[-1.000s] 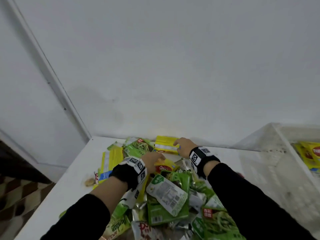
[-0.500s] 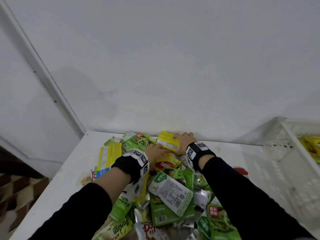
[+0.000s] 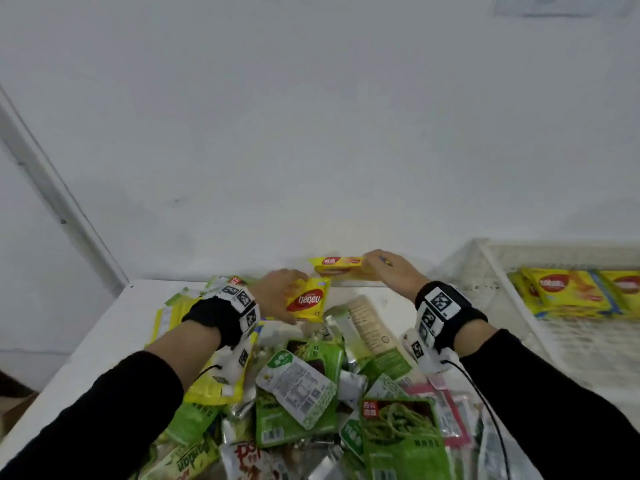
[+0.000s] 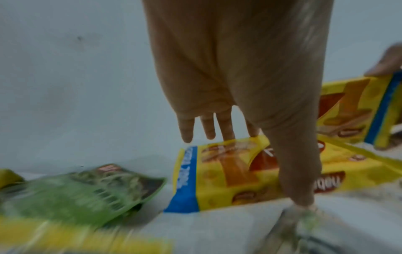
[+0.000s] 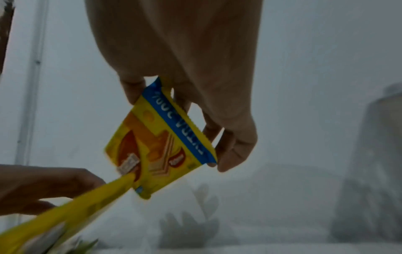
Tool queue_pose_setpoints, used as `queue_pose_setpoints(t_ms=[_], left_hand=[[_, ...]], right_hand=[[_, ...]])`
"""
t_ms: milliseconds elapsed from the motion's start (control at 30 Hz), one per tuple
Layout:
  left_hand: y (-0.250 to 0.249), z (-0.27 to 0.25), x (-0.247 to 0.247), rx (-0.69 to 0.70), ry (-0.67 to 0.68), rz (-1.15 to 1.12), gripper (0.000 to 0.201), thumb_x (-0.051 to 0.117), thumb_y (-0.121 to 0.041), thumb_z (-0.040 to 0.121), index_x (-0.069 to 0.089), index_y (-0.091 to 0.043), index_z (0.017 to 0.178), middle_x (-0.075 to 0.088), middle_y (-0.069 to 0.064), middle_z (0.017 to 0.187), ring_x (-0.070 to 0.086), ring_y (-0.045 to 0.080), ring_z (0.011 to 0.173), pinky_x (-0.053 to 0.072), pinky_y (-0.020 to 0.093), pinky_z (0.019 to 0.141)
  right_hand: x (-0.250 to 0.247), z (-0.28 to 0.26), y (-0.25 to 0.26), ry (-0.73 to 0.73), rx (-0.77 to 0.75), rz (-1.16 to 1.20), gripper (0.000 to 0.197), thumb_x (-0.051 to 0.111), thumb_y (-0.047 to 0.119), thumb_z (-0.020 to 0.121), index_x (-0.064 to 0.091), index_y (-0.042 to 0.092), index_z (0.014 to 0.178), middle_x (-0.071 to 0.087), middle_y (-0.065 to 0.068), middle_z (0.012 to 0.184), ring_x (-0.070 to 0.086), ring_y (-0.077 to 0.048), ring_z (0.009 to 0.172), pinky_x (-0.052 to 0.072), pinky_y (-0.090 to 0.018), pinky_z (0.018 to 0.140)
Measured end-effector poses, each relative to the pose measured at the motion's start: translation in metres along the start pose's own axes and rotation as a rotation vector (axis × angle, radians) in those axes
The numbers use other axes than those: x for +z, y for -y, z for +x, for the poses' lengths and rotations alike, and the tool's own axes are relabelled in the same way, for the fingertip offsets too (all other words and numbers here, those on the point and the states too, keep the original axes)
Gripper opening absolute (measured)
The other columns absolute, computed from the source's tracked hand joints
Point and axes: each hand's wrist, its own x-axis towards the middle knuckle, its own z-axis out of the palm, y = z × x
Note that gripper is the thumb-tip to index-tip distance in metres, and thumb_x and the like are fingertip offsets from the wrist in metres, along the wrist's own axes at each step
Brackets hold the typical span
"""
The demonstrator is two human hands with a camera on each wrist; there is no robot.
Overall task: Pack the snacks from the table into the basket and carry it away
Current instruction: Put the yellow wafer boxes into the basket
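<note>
My left hand [image 3: 282, 296] grips a yellow wafer packet [image 3: 308, 299] just above the far end of the snack pile [image 3: 311, 386]. In the left wrist view the thumb [image 4: 298, 171] lies across this packet [image 4: 224, 177] and the fingers reach behind it. My right hand [image 3: 384, 268] pinches a second yellow wafer packet [image 3: 337, 265] by one end and holds it in the air near the wall. The right wrist view shows that packet [image 5: 156, 147] pinched at its blue edge. A white plastic basket [image 3: 485, 261] stands to the right.
Several yellow packets [image 3: 568, 292] lie inside the basket. Green, yellow and silver snack packets cover the white table [image 3: 104, 341], which stands against a white wall. The table's left edge drops off to the floor.
Both hands have closed on yellow packets at the far end of the pile and lifted them. The right hand has moved up and to the right.
</note>
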Motion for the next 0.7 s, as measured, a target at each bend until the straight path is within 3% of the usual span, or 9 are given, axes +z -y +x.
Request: queue_pose_setpoints(t_ms=[67, 100, 167, 233, 300, 367, 433, 600, 700], left_hand=[[-0.02, 0.003, -0.011, 0.01, -0.073, -0.085, 0.088, 0.084, -0.031, 0.071, 0.034, -0.019, 0.142, 0.041, 0.01, 0.136, 0.042, 0.024, 0.126, 0.036, 0.026, 0.1], [-0.031, 0.006, -0.015, 0.021, -0.098, -0.107, 0.088, 0.083, -0.033, 0.071, 0.034, -0.021, 0.143, 0.042, 0.009, 0.135, 0.043, 0.022, 0.125, 0.035, 0.023, 0.097], [-0.059, 0.012, -0.023, 0.054, -0.116, -0.103, 0.093, 0.082, -0.047, 0.067, 0.034, -0.024, 0.143, 0.043, 0.007, 0.131, 0.044, 0.02, 0.121, 0.035, 0.024, 0.098], [-0.088, 0.022, -0.025, 0.085, -0.129, -0.115, 0.1, 0.074, -0.066, 0.057, 0.035, -0.029, 0.142, 0.046, 0.003, 0.126, 0.049, 0.017, 0.117, 0.042, 0.033, 0.102], [-0.123, 0.034, -0.026, 0.132, -0.155, -0.125, 0.097, 0.073, -0.067, 0.058, 0.036, -0.031, 0.141, 0.046, -0.001, 0.123, 0.05, 0.013, 0.113, 0.045, 0.036, 0.101], [-0.165, 0.046, -0.025, 0.165, -0.184, -0.14, 0.09, 0.077, -0.054, 0.069, 0.032, -0.031, 0.143, 0.042, -0.003, 0.123, 0.046, 0.01, 0.114, 0.04, 0.03, 0.101], [-0.21, 0.058, -0.022, 0.198, -0.208, -0.154, 0.087, 0.077, -0.047, 0.073, 0.029, -0.032, 0.144, 0.04, -0.002, 0.124, 0.043, 0.011, 0.115, 0.038, 0.029, 0.1], [-0.317, 0.101, 0.002, 0.281, -0.214, -0.178, 0.081, 0.078, -0.048, 0.072, 0.036, -0.034, 0.139, 0.043, -0.001, 0.123, 0.044, 0.014, 0.118, 0.038, 0.03, 0.102], [-0.375, 0.132, 0.024, 0.308, -0.209, -0.195, 0.081, 0.079, -0.051, 0.07, 0.038, -0.035, 0.138, 0.042, 0.001, 0.122, 0.044, 0.014, 0.119, 0.039, 0.031, 0.104]], right_hand=[[-0.029, -0.013, 0.004, -0.098, 0.071, 0.112, 0.033, 0.051, 0.041, 0.095, 0.066, 0.014, 0.083, 0.056, -0.014, 0.072, 0.054, -0.029, 0.071, 0.034, -0.028, 0.071], [-0.045, -0.02, 0.005, -0.135, 0.113, 0.151, 0.043, 0.049, 0.048, 0.094, 0.066, 0.008, 0.093, 0.06, -0.021, 0.083, 0.057, -0.032, 0.078, 0.035, -0.029, 0.074], [-0.078, -0.028, 0.001, -0.172, 0.162, 0.226, 0.063, 0.045, 0.07, 0.085, 0.06, 0.014, 0.11, 0.065, -0.005, 0.106, 0.06, -0.023, 0.093, 0.043, -0.032, 0.087], [-0.112, -0.036, -0.007, -0.2, 0.166, 0.259, 0.078, 0.045, 0.084, 0.072, 0.059, 0.019, 0.112, 0.068, -0.002, 0.107, 0.065, -0.02, 0.095, 0.049, -0.039, 0.092], [-0.147, -0.049, -0.017, -0.239, 0.141, 0.276, 0.058, 0.05, 0.072, 0.08, 0.062, 0.018, 0.096, 0.069, -0.003, 0.088, 0.064, -0.017, 0.076, 0.053, -0.034, 0.074], [-0.182, -0.067, -0.028, -0.244, 0.126, 0.289, 0.038, 0.056, 0.054, 0.088, 0.06, 0.016, 0.085, 0.062, -0.003, 0.076, 0.058, -0.017, 0.066, 0.05, -0.03, 0.062], [-0.218, -0.082, -0.043, -0.228, 0.126, 0.314, 0.033, 0.059, 0.045, 0.089, 0.061, 0.013, 0.089, 0.058, -0.002, 0.076, 0.057, -0.018, 0.069, 0.052, -0.03, 0.063], [-0.322, -0.105, -0.099, -0.195, 0.159, 0.325, 0.029, 0.07, 0.029, 0.084, 0.063, 0.011, 0.106, 0.065, -0.004, 0.103, 0.061, -0.02, 0.096, 0.056, -0.039, 0.084], [-0.378, -0.11, -0.136, -0.239, 0.208, 0.27, 0.022, 0.073, 0.021, 0.083, 0.062, 0.013, 0.099, 0.063, -0.005, 0.095, 0.059, -0.019, 0.088, 0.055, -0.035, 0.075]])
